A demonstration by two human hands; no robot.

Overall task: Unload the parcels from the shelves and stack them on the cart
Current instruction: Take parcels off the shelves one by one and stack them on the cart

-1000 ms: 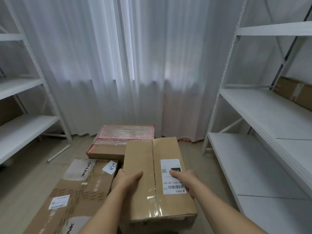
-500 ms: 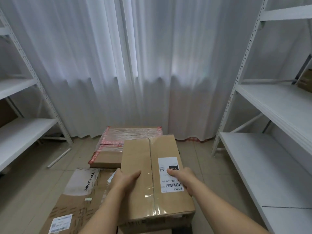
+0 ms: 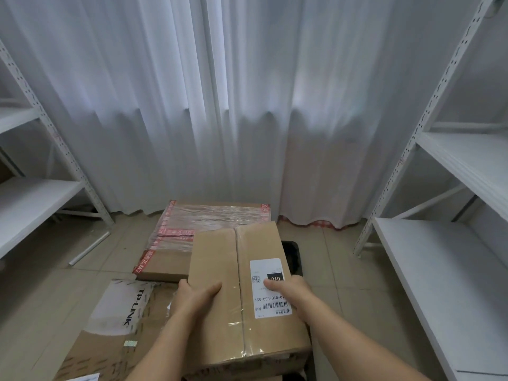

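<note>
I hold a long brown cardboard parcel [image 3: 220, 259] with a white shipping label low in the middle of the head view. My left hand [image 3: 192, 295] grips its left edge, thumb lying on top. My right hand [image 3: 291, 291] grips the right edge, thumb on the label. Below it, a dark corner of the cart [image 3: 292, 257] shows at the right. A parcel wrapped in clear film and red tape [image 3: 211, 221] lies beyond, and a large TP-LINK box [image 3: 121, 320] lies at the left. How the parcel rests underneath is hidden.
White metal shelving stands on both sides: the left shelf [image 3: 30, 199] and the right shelf [image 3: 439, 270], their visible boards bare. White curtains [image 3: 220, 105] hang across the back. A thin white tube [image 3: 88, 247] lies on the tiled floor at the left.
The view has swung to the left; the brown box on the right shelf has left the frame. The held parcel sits more central over the cart, and both hands keep their grip.
</note>
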